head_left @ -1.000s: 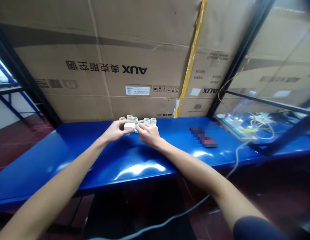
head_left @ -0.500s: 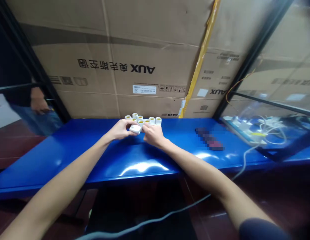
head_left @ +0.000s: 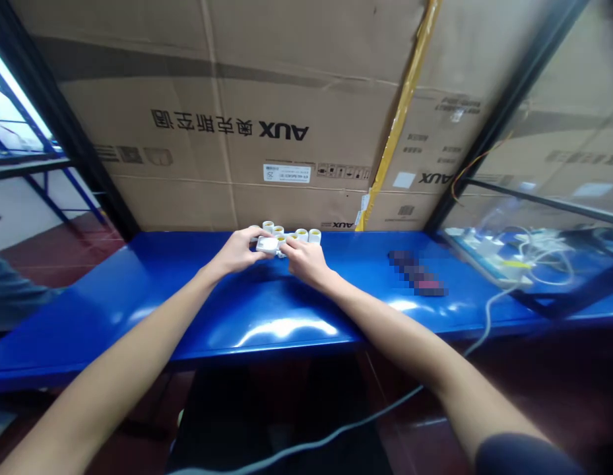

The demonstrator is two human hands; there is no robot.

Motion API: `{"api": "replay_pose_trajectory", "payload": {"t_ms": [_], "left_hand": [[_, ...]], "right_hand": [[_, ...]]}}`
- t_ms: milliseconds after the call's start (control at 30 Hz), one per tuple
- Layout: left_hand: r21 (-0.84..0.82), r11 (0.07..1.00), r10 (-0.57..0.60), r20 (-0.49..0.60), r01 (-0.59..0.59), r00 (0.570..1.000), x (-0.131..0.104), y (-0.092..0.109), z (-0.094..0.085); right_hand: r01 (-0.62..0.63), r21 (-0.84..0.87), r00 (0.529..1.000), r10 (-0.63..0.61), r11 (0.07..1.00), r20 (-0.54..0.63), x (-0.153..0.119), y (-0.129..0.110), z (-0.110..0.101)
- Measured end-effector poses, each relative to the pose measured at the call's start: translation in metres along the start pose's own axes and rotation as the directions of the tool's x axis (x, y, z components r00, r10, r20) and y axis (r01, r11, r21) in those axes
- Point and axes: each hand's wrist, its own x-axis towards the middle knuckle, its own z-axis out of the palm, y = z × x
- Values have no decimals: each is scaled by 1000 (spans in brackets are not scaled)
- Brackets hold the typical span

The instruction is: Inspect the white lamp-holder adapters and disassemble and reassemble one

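Note:
Above the far side of the blue table [head_left: 281,290], my left hand [head_left: 240,251] holds a small white block-like piece [head_left: 267,245] between thumb and fingers. My right hand [head_left: 306,259] has its fingers pinched together right beside that piece's right end; what lies in the pinch is too small to make out. Just behind the hands stand several white cylindrical pieces [head_left: 315,235] with yellow showing inside their tops. Some of them are partly covered by my fingers.
A large cardboard box [head_left: 212,158] forms a wall along the table's back edge. To the right lies a dark pixelated object [head_left: 416,274]. Beyond the black frame post sits a power strip [head_left: 484,254] with white cables. A grey cable [head_left: 346,421] hangs across my lap.
Both hands and the white piece are slightly higher in the picture and tilted a little differently. The person at the far left has moved mostly out of view.

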Motion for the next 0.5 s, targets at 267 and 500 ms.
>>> {"api": "replay_pose_trajectory", "payload": {"t_ms": [267, 500], "left_hand": [[84, 985, 150, 15, -151, 989, 4, 10, 0], [-11, 1000, 5, 34, -5, 999, 1, -9, -9]], "right_hand": [[-155, 187, 981, 129, 970, 145, 10, 7, 0], [141, -49, 987, -137, 989, 79, 3, 12, -6]]}}
